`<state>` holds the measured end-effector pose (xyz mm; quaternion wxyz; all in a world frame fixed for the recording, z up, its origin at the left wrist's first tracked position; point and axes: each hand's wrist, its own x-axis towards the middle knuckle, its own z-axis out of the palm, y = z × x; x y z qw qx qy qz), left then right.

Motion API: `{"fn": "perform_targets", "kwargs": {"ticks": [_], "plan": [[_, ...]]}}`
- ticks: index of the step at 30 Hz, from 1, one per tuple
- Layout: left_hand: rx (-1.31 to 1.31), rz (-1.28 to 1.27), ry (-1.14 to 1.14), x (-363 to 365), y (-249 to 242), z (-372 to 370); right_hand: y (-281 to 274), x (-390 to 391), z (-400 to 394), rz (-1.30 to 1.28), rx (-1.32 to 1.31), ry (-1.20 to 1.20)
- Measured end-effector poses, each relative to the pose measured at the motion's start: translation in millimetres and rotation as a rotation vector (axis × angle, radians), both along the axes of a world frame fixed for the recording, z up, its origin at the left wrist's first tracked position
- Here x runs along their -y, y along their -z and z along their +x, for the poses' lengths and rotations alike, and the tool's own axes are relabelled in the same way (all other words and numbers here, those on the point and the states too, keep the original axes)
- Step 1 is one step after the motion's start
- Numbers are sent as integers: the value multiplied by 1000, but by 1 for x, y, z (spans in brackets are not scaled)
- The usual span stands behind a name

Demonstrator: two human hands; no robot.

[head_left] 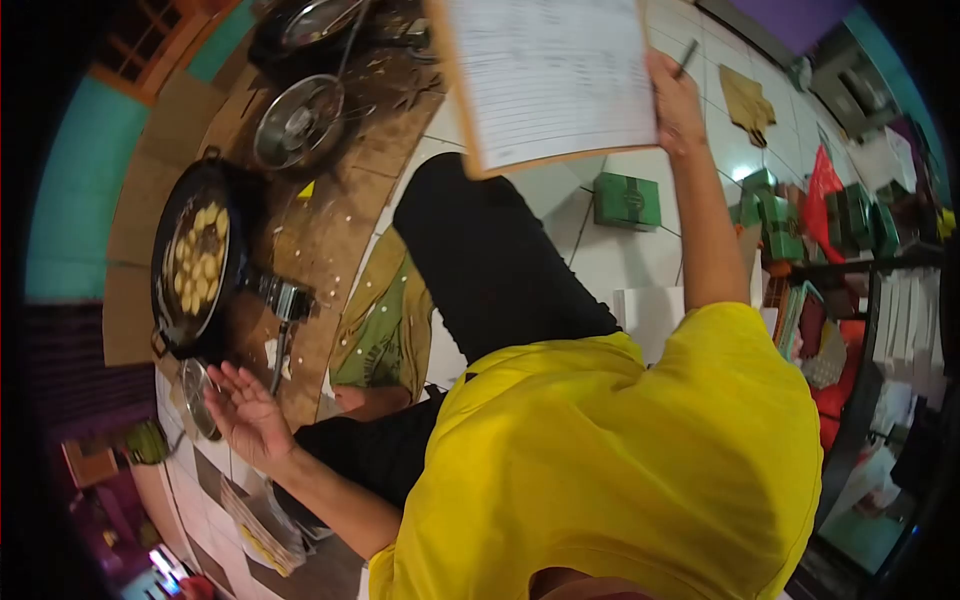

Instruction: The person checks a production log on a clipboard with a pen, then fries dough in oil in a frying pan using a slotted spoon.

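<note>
My right hand (pixel 676 105) grips the right edge of a clipboard with lined, written paper (pixel 560 80) at the top middle, and a dark pen (pixel 686 58) sticks out past its fingers. At the lower left my left hand (pixel 248 412) is held palm up with its fingers apart and nothing in it. It is near a round metal lid or dish (pixel 198 398), and whether they touch is unclear. Above it, a black wok (pixel 170 250) holds oil with several pale yellow pieces (pixel 200 262) on a stove.
A metal bowl (pixel 298 122) and another pan (pixel 315 22) stand on the cardboard at the upper left. A green-brown cloth (pixel 385 320) lies beside my leg. Green boxes (pixel 627 201) and a shelf (pixel 860 340) are to the right.
</note>
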<state>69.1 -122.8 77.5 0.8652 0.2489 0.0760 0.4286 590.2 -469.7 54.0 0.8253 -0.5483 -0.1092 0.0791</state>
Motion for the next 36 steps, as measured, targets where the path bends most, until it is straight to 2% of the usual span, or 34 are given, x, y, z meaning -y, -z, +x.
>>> {"fn": "perform_targets", "kwargs": {"ticks": [4, 7, 12, 14, 15, 16, 17, 18, 19, 20, 21, 23, 26, 28, 29, 30, 32, 35, 36], "plan": [[43, 59, 83, -8, 3, -11, 101, 121, 9, -328, -19, 354], [-1, 7, 34, -12, -1, -18, 222, 197, 2, -628, -102, 499], [-92, 33, -42, -19, -14, -53, 300, 235, -30, -771, -247, 516], [-108, 41, -79, -19, -20, -73, 330, 245, -29, -844, -202, 548], [-148, 70, -71, -21, -23, -83, 369, 260, -19, -816, -201, 525], [-173, 111, -48, -18, -27, -87, 376, 257, -20, -820, -246, 509], [-190, 15, -91, -13, -32, -92, 330, 236, -35, -1052, -346, 448], [-144, 34, -79, -19, -27, -106, 329, 231, -37, -1197, -348, 400], [-194, -25, -322, -14, -26, -115, 357, 233, -30, -785, -404, 408], [-162, -5, -273, -11, -26, -125, 327, 226, -37, -1419, -175, 398], [-126, 19, -215, -5, -29, -131, 343, 239, -20, -1486, 193, 422], [-195, -84, -577, 22, -34, -127, 241, 168, -40, -1513, -88, 325], [-226, -150, -757, 38, -31, -130, 315, 165, -8, -1485, 269, 184], [-312, -156, -872, 47, -29, -130, 340, 165, -2, -1624, 250, 71], [-349, -130, -897, 55, -27, -131, 337, 156, -1, -1696, 237, 19], [-427, -103, -958, 64, -22, -132, 335, 149, -3, -1740, 258, 92], [-586, -47, -1070, 81, -15, -133, 272, 119, -39, -1820, 287, 248], [-900, 86, -1125, 97, 20, -149, 259, 93, -5, -1638, 457, 240], [-1084, 213, -1109, 100, 36, -156, 257, 80, -8, -1625, 468, 239]]}}
